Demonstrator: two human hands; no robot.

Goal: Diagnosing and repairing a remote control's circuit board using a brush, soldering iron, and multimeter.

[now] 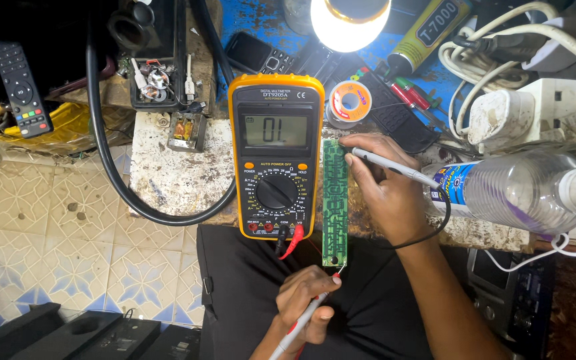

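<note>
A glaring bulb (350, 20) lights the sharp bench from above; corners darken.

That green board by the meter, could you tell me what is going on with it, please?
A person is probing the green board, which lies on the bench edge beside a yellow multimeter. The right hand holds a grey probe with its tip at the board's top end. The left hand holds a red-tipped probe at the board's bottom end. The meter's screen is lit and showing a reading, with red and black leads plugged in at its base.
</note>
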